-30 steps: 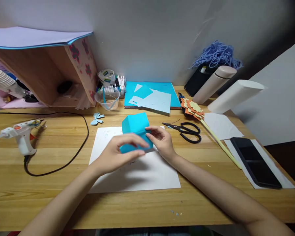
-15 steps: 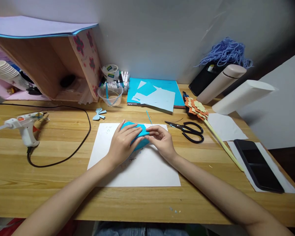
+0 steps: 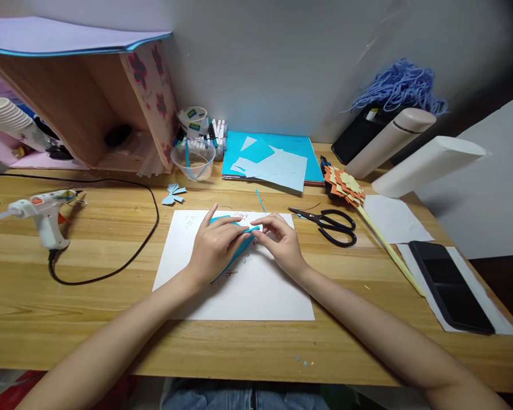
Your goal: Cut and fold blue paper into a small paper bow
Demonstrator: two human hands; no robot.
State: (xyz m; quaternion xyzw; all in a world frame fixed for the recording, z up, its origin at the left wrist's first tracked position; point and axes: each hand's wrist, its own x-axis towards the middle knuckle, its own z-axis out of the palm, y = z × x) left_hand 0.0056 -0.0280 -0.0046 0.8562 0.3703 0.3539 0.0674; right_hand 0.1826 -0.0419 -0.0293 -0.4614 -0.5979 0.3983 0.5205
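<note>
Over a white sheet of paper (image 3: pixel 256 296), both hands are on a piece of blue paper (image 3: pixel 239 250). My left hand (image 3: pixel 216 242) lies across it, with the thumb and fingertips closed on its right end and the index finger raised. At that end my right hand (image 3: pixel 280 239) pinches the tip of the paper between thumb and fingers. Much of the blue paper is hidden under my left hand. Just beyond my right hand lies a thin blue strip (image 3: pixel 260 200). Black-handled scissors (image 3: pixel 329 224) rest to the right of the sheet.
At the left is a white glue gun (image 3: pixel 47 219) with a looping black cord. A light blue paper bow (image 3: pixel 174 194), a clear plastic cup (image 3: pixel 193 160) and a stack of blue paper (image 3: pixel 235 171) are behind. A paper flower (image 3: pixel 344 185) and a phone (image 3: pixel 451 287) lie at right.
The blue paper has been turned and tilted between my hands; its edge now shows narrow at my right fingertips, and more hangs below my left hand. The view has shifted slightly.
</note>
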